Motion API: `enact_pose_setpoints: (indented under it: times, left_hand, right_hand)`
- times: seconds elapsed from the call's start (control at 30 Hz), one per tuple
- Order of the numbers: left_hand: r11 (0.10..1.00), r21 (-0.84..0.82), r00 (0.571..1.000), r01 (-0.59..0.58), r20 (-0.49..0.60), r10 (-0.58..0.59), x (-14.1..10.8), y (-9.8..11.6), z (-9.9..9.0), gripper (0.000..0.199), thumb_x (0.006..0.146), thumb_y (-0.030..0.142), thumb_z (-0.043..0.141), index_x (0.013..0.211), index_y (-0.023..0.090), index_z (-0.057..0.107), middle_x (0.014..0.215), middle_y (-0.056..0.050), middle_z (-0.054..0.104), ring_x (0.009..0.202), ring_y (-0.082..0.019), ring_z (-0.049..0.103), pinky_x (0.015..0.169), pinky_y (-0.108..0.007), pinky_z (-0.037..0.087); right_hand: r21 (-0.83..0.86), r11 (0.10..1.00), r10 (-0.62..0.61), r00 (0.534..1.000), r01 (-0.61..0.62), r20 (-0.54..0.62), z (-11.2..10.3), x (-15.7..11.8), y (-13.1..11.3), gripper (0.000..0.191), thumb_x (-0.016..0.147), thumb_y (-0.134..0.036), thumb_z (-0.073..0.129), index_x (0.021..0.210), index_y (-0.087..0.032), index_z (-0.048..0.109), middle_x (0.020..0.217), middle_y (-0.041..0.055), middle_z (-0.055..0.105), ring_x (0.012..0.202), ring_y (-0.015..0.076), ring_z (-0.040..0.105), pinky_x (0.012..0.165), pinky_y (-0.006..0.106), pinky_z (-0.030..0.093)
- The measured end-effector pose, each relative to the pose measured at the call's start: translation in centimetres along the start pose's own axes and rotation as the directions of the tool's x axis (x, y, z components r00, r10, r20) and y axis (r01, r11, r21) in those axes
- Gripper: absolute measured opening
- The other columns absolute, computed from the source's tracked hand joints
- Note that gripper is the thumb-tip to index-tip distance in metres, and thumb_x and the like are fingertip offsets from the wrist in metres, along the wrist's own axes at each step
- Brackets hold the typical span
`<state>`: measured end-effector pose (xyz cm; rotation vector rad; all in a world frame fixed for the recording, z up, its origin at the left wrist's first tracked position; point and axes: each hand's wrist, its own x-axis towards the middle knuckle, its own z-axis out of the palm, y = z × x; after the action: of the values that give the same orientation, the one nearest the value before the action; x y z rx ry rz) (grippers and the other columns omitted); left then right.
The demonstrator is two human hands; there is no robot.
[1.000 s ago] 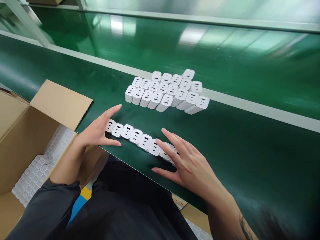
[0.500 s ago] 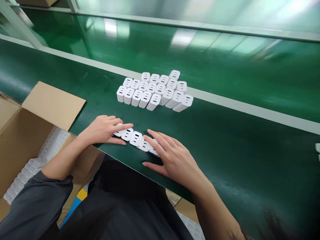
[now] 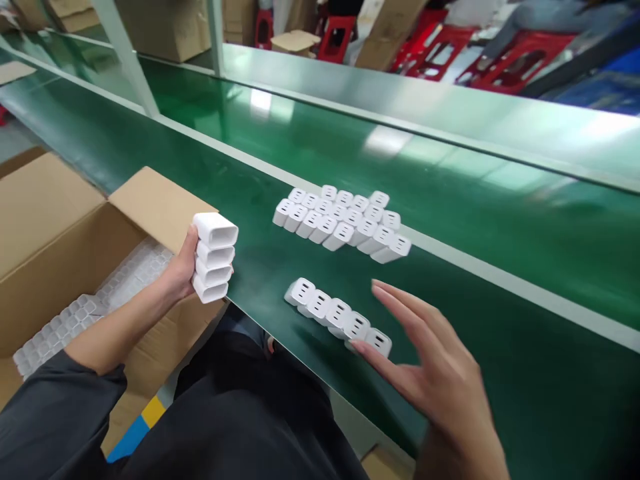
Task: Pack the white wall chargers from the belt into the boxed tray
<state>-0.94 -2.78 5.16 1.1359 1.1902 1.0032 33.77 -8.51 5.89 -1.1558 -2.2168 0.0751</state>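
Observation:
A stack of several hollow white casings (image 3: 216, 257), their open ends facing right, is gripped in my left hand (image 3: 184, 267) above the bench's front edge. My right hand (image 3: 435, 347) is spread, thumb at the right end of a slanting row of white blocks with slots (image 3: 337, 313); whether the thumb touches the end block is unclear. Farther back on the green bench surface (image 3: 240, 193), a larger group of similar white slotted blocks (image 3: 345, 217) stands in uneven rows, slotted ends up.
At the left, an open cardboard box (image 3: 55, 267) holds clear plastic trays (image 3: 75, 323); one flap (image 3: 160, 207) reaches over the bench edge. A pale rail (image 3: 240, 153) runs behind the blocks. Red stools (image 3: 520, 60) and a seated person's legs (image 3: 545, 20) are beyond.
The view has tilted up and left. My left hand has left the near row and now holds the casings near the box. My right hand has opened wider, at the row's right end.

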Motion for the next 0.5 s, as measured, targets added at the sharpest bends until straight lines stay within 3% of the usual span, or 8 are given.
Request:
enact_pose_setpoints:
  times: [0.1,0.23,0.3,0.4,0.47,0.5]
  left_hand:
    - [0.997,0.021,0.994,0.077,-0.082,-0.075,-3.0,-0.1,-1.0,0.095,0.082,0.084,-0.003,0.121,0.020,0.056,0.086,-0.011,0.070,0.064,-0.021,0.067,0.052,-0.038,0.056]
    - [0.921,0.373,0.991,0.111,-0.106,-0.077,-7.4,-1.4,-2.3,0.106,0.081,0.064,-0.032,0.135,0.020,0.047,0.101,-0.013,0.072,0.081,-0.021,0.072,0.063,-0.034,0.061]
    - [0.882,0.441,0.985,0.168,-0.121,-0.127,-9.9,-2.9,-3.0,0.105,0.081,0.053,-0.039,0.145,0.019,0.037,0.116,-0.012,0.070,0.096,-0.020,0.072,0.073,-0.032,0.061]
    - [0.954,0.164,0.937,0.249,-0.289,-0.195,-13.2,-5.9,-3.6,0.099,0.085,0.056,-0.033,0.146,0.015,0.035,0.128,-0.014,0.065,0.110,-0.023,0.068,0.082,-0.034,0.061]
    - [0.973,-0.051,0.868,0.224,-0.443,-0.223,-15.0,-7.8,-4.0,0.098,0.088,0.063,-0.024,0.141,0.011,0.040,0.127,-0.018,0.065,0.110,-0.026,0.068,0.084,-0.036,0.061]
    - [0.976,-0.079,0.837,0.205,-0.502,-0.217,-15.8,-8.5,-4.4,0.098,0.088,0.065,-0.022,0.138,0.011,0.043,0.123,-0.017,0.067,0.106,-0.026,0.070,0.082,-0.036,0.062]
  right_hand:
    - [0.055,0.991,-0.114,0.990,0.118,-0.082,1.2,2.4,-3.9,0.080,0.086,-0.026,0.070,0.155,-0.029,0.031,0.131,0.0129,0.060,0.117,0.0337,0.061,0.099,0.049,0.053]
    - [0.196,0.908,-0.390,0.918,0.370,0.071,6.7,7.2,-10.4,0.081,0.092,-0.037,0.062,0.158,-0.020,0.018,0.143,0.0127,0.054,0.132,0.0309,0.050,0.107,0.048,0.047]
    - [0.245,0.861,-0.487,0.861,0.445,0.150,10.1,9.2,-13.4,0.072,0.094,-0.039,0.057,0.156,-0.017,0.025,0.146,0.0131,0.051,0.134,0.0292,0.046,0.108,0.046,0.045]
    - [0.331,0.780,-0.613,0.755,0.531,0.233,14.5,10.6,-17.2,0.058,0.093,-0.034,0.055,0.146,-0.015,0.042,0.141,0.0142,0.056,0.128,0.0294,0.050,0.103,0.045,0.046]
    - [0.390,0.719,-0.685,0.684,0.576,0.251,16.7,10.7,-19.4,0.055,0.088,-0.029,0.059,0.139,-0.012,0.048,0.134,0.0154,0.060,0.120,0.0303,0.053,0.097,0.045,0.047]
    - [0.424,0.687,-0.714,0.655,0.590,0.246,17.6,10.8,-20.4,0.054,0.084,-0.026,0.061,0.136,-0.012,0.050,0.131,0.0160,0.061,0.116,0.0306,0.054,0.094,0.045,0.048]
